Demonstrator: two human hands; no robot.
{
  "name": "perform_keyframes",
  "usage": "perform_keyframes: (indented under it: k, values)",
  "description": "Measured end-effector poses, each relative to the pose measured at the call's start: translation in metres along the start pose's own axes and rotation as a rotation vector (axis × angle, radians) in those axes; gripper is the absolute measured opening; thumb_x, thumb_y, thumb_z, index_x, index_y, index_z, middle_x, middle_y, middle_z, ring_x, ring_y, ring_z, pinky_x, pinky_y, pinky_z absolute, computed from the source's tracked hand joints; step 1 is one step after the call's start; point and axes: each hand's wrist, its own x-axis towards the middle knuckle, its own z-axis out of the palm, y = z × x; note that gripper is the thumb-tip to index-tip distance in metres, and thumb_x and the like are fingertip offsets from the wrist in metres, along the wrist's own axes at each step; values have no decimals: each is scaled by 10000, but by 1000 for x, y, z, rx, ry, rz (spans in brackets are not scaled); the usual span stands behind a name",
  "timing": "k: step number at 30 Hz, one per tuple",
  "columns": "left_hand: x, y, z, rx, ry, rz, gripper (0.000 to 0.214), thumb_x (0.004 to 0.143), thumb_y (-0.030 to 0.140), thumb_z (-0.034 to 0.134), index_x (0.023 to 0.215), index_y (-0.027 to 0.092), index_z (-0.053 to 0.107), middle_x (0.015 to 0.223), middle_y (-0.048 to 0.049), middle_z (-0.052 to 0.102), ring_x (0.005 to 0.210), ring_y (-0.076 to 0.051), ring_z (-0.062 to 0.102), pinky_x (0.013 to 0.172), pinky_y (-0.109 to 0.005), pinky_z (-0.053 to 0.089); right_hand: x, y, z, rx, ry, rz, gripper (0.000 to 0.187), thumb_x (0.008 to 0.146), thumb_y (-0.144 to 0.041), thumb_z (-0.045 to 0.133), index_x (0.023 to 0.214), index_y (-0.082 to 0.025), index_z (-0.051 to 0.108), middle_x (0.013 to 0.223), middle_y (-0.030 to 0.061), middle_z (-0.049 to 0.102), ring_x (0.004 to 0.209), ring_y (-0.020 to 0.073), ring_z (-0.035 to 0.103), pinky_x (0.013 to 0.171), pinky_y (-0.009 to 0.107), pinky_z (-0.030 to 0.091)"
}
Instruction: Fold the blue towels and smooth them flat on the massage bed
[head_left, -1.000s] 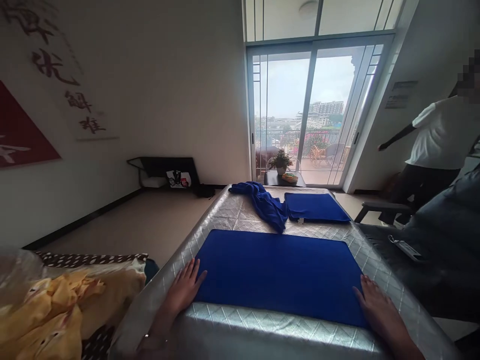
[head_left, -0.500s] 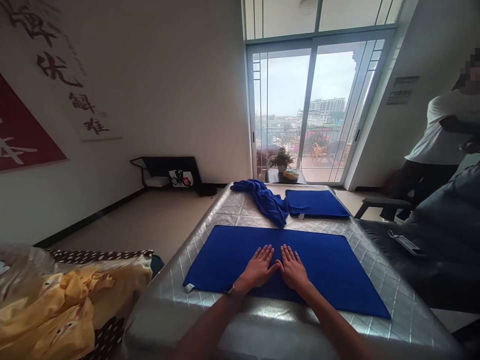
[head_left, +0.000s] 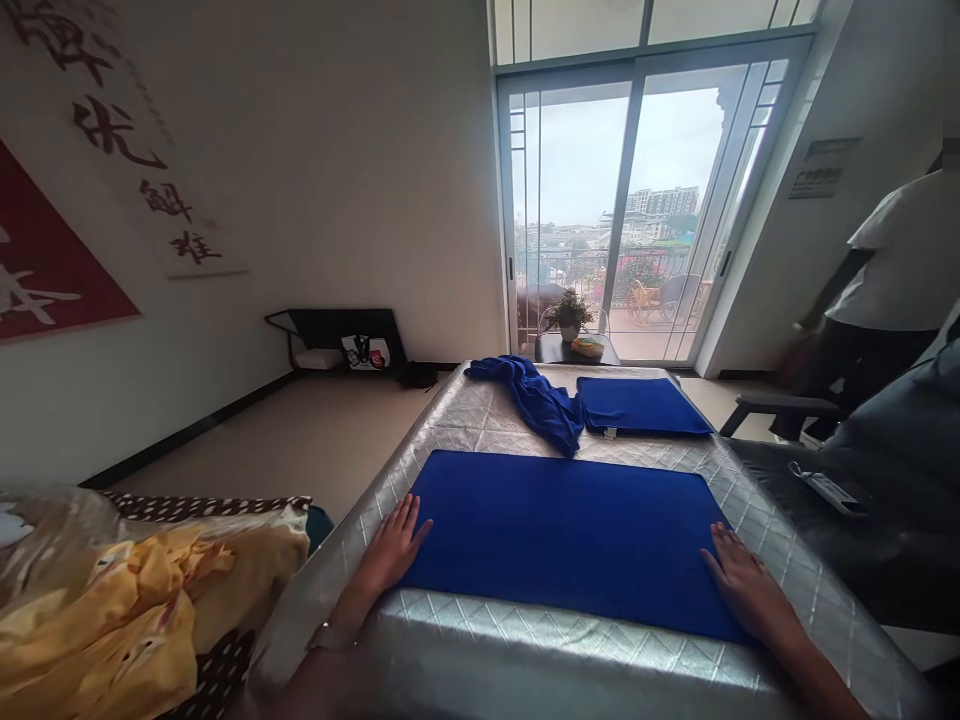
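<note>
A blue towel point(head_left: 562, 530) lies spread flat across the silver quilted cover of the table point(head_left: 465, 625). Over its left edge rests my left hand point(head_left: 394, 545), fingers stretched and thumb out. My right hand point(head_left: 746, 580) lies flat on the towel's right edge, its fingers extended. Neither hand grips anything. Beyond the flat towel lies a crumpled blue towel point(head_left: 536, 405). To the right of that one is a folded blue towel point(head_left: 645, 405) with a small white label at its near edge.
Yellow cloth items point(head_left: 150, 600) are heaped at the lower left. A dark sofa point(head_left: 795, 480) with a white power strip point(head_left: 829, 490) flanks the table's right side. A person in a white shirt point(head_left: 900, 260) stands behind it. A potted plant point(head_left: 570, 315) stands by the glass door.
My hands have slid apart from the towel's middle, the left to its left edge and the right to its right edge. The person at the right has turned and lowered an arm.
</note>
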Motion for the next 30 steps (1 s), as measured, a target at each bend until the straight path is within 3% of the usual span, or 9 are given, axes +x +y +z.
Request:
perform_keyframes:
  k: [5, 9, 11, 16, 18, 20, 22, 24, 30]
  values:
    - [1, 0, -5, -20, -56, -20, 784, 1026, 633, 211, 1589, 89, 253, 1643, -180, 225, 1521, -307, 223, 1227, -522, 211, 2, 7, -5, -16, -44, 43, 723, 938, -412, 222, 1542, -36, 353, 1628, 151, 300, 1514, 252, 248, 1213, 487, 259]
    - [15, 26, -21, -62, -66, -113, 837, 1021, 651, 170, 1589, 38, 214, 1644, -211, 176, 1526, -324, 191, 1231, -511, 197, 9, -41, -22, -10, -38, -42, 683, 970, -376, 188, 1521, -29, 393, 1617, 159, 308, 1513, 264, 245, 1220, 493, 234]
    - [27, 63, -28, -115, -58, -52, 835, 1028, 635, 137, 1588, 19, 196, 1646, -215, 162, 1531, -321, 170, 1232, -506, 197, 16, -87, -34, 61, -28, -157, 671, 993, -377, 166, 1532, -36, 376, 1621, 154, 298, 1519, 255, 222, 1229, 476, 216]
    - [53, 198, -21, -195, -66, 464, 706, 1056, 562, 152, 1605, 123, 220, 1655, -137, 216, 1540, -255, 166, 1248, -475, 193, 43, -216, -58, 211, -58, -290, 657, 1027, -446, 160, 1582, -119, 292, 1642, 111, 269, 1532, 205, 179, 1245, 435, 152]
    - [58, 235, -11, -197, -79, 549, 687, 1060, 544, 145, 1608, 135, 212, 1655, -126, 224, 1541, -239, 166, 1255, -461, 182, 52, -246, -57, 210, -80, -288, 643, 1026, -419, 175, 1587, -121, 277, 1650, 111, 239, 1536, 210, 160, 1244, 436, 139]
    - [58, 251, -1, -197, -87, 563, 683, 1060, 539, 129, 1609, 140, 211, 1650, -121, 245, 1539, -232, 176, 1258, -456, 172, 57, -258, -52, 193, -95, -266, 637, 1022, -396, 184, 1588, -116, 268, 1656, 112, 212, 1539, 216, 145, 1243, 442, 124]
    - [57, 247, 4, -197, -95, 538, 697, 1054, 561, 122, 1606, 150, 226, 1645, -117, 267, 1535, -233, 192, 1258, -458, 167, 58, -251, -44, 174, -107, -229, 654, 1022, -413, 178, 1588, -95, 253, 1659, 115, 200, 1541, 220, 138, 1245, 441, 109]
    - [55, 227, 4, -188, -108, 485, 724, 1042, 600, 133, 1601, 155, 251, 1648, -112, 263, 1535, -241, 192, 1259, -456, 159, 56, -230, -37, 152, -107, -191, 683, 1020, -448, 168, 1587, -75, 238, 1661, 115, 197, 1541, 219, 136, 1247, 433, 102]
    - [55, 110, -8, -73, -114, 190, 779, 1029, 631, 136, 1589, 106, 268, 1654, -133, 224, 1537, -265, 173, 1252, -486, 152, 46, -103, -19, 30, -36, -1, 697, 988, -463, 191, 1572, -103, 316, 1652, 110, 251, 1533, 235, 183, 1240, 461, 137]
